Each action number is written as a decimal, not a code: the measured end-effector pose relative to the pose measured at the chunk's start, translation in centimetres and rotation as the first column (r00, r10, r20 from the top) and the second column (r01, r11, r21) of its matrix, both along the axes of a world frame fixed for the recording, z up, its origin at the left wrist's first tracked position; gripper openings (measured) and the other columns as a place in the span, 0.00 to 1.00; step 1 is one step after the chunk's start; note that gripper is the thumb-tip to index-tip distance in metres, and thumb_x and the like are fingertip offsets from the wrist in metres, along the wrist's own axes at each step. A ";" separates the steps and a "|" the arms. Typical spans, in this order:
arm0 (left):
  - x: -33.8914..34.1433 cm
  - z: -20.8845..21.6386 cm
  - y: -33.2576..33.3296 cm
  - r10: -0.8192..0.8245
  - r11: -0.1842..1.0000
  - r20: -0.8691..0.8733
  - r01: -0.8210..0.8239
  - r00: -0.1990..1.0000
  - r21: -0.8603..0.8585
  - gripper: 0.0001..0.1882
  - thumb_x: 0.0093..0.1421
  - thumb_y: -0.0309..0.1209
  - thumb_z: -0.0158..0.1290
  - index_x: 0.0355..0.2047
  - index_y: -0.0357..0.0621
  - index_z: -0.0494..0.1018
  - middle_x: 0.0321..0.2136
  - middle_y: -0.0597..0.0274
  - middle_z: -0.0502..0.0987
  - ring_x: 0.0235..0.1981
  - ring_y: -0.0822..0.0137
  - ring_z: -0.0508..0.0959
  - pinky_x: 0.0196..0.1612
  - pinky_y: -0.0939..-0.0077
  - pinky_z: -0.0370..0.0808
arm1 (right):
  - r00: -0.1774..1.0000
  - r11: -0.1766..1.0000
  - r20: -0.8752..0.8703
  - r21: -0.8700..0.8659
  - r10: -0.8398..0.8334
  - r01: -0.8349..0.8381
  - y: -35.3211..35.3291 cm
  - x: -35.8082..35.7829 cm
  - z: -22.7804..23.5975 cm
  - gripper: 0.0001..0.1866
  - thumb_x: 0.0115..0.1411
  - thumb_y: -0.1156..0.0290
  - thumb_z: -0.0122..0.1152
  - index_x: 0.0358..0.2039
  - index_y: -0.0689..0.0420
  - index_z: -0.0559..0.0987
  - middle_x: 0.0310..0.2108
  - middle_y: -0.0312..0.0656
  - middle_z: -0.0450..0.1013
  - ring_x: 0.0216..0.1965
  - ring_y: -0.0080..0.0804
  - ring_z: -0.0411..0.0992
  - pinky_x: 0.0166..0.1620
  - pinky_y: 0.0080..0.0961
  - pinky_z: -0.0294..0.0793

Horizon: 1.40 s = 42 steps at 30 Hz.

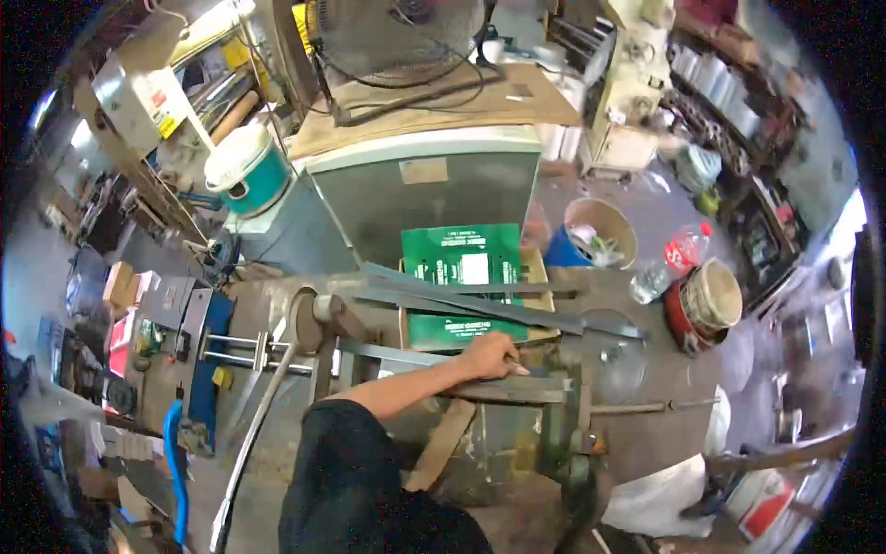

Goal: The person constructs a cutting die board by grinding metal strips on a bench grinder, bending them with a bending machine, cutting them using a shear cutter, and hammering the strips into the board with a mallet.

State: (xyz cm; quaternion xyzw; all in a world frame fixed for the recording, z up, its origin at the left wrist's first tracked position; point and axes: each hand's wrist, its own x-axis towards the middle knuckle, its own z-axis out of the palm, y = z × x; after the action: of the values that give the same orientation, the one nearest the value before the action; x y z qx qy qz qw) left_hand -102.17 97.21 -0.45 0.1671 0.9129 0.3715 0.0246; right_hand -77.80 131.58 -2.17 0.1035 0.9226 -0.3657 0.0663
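Observation:
My left hand (494, 357) reaches in from the lower left, its black-sleeved arm bent across the bench. Its fingers are curled closed just above a thick grey metal bar (531, 391); what they grip, if anything, is hidden beneath them. A flat metal strip (392, 354) runs toward that hand, partly behind the forearm. Beyond it, long dark metal strips (452, 300) lie across a green printed carton (461, 242). A rusty clamp-like metal block (318, 319) stands left of the hand. My right hand is out of view.
A long blue-handled bar (175, 471) and a bent metal rod (245, 462) lie at the left. To the right stand a plastic bottle (678, 254), stacked buckets (706, 305) and a bin (595, 235). A fan (397, 42) sits on the cabinet (425, 198) behind.

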 end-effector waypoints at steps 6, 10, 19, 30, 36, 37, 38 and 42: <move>1.6 7.4 3.8 0.056 0.901 -0.274 0.070 0.960 0.428 0.16 0.58 0.45 0.60 0.27 0.44 0.83 0.18 0.48 0.77 0.18 0.58 0.77 0.24 0.61 0.70 | 0.989 0.996 -0.138 -0.068 0.042 -0.052 -1.7 -3.0 8.9 0.18 0.62 0.67 0.58 0.51 0.61 0.75 0.33 0.50 0.78 0.33 0.47 0.75 0.39 0.37 0.73; 12.2 18.1 12.7 -0.478 0.771 0.038 0.398 0.878 0.498 0.19 0.61 0.46 0.58 0.27 0.41 0.82 0.17 0.52 0.77 0.17 0.66 0.72 0.23 0.63 0.68 | 0.963 0.989 -0.261 -0.148 -0.060 0.022 0.1 2.0 14.4 0.16 0.62 0.68 0.57 0.49 0.62 0.76 0.35 0.50 0.77 0.35 0.45 0.75 0.43 0.37 0.72; 33.8 16.7 24.2 -0.976 -0.020 0.147 0.741 -0.159 0.671 0.21 0.65 0.45 0.53 0.32 0.36 0.79 0.21 0.61 0.79 0.23 0.73 0.74 0.27 0.68 0.69 | 0.360 0.833 -0.760 -0.543 -0.542 0.107 -1.2 30.9 17.4 0.10 0.63 0.73 0.57 0.42 0.64 0.79 0.35 0.47 0.77 0.35 0.36 0.73 0.42 0.32 0.71; 75.0 13.7 22.6 -0.853 -0.513 -0.268 0.816 -0.449 0.266 0.05 0.52 0.24 0.63 0.29 0.35 0.80 0.27 0.50 0.82 0.27 0.65 0.81 0.35 0.70 0.76 | -0.514 -0.111 -0.601 -0.578 -0.612 0.808 -23.2 67.1 14.5 0.05 0.63 0.72 0.63 0.34 0.60 0.79 0.23 0.33 0.72 0.24 0.19 0.73 0.26 0.16 0.69; 96.4 8.0 13.2 -0.738 -0.659 -0.101 0.681 -0.667 0.319 0.14 0.49 0.30 0.69 0.22 0.39 0.72 0.19 0.62 0.73 0.23 0.66 0.71 0.30 0.73 0.67 | -0.919 -0.494 -0.368 -0.779 -0.140 0.387 -40.7 79.6 13.8 0.11 0.64 0.66 0.63 0.29 0.59 0.74 0.20 0.32 0.69 0.27 0.21 0.77 0.25 0.19 0.74; 99.0 8.8 10.5 -0.640 -0.761 -0.167 0.588 -0.750 0.272 0.15 0.49 0.32 0.69 0.22 0.39 0.73 0.20 0.61 0.74 0.23 0.66 0.71 0.30 0.72 0.67 | -0.966 -0.421 -0.242 -0.870 -0.090 0.257 -43.7 81.4 12.0 0.07 0.63 0.72 0.60 0.31 0.60 0.74 0.26 0.35 0.72 0.30 0.24 0.77 0.31 0.24 0.78; 101.1 9.2 8.9 -0.541 -0.839 -0.229 0.502 -0.809 0.211 0.16 0.48 0.34 0.69 0.22 0.39 0.73 0.20 0.61 0.74 0.23 0.65 0.72 0.30 0.71 0.67 | -0.992 -0.321 -0.108 -0.939 -0.069 0.125 -45.5 82.7 11.5 0.03 0.63 0.77 0.58 0.33 0.60 0.73 0.32 0.39 0.75 0.32 0.27 0.77 0.36 0.28 0.83; 111.0 6.1 4.6 -0.150 -0.985 -0.059 0.144 -0.987 0.095 0.16 0.55 0.39 0.65 0.28 0.38 0.78 0.24 0.55 0.80 0.25 0.63 0.78 0.32 0.69 0.74 | -0.975 -0.425 -0.077 -0.905 0.210 -0.020 -51.5 87.9 7.8 0.14 0.66 0.65 0.59 0.31 0.64 0.74 0.24 0.36 0.71 0.26 0.30 0.77 0.32 0.28 0.83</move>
State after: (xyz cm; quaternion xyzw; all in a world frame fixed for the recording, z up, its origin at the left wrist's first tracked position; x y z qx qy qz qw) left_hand 8.83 101.84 5.68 0.9054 -0.1125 0.0405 0.4074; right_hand 10.10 80.08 5.64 -0.5785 0.0820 0.0032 0.8115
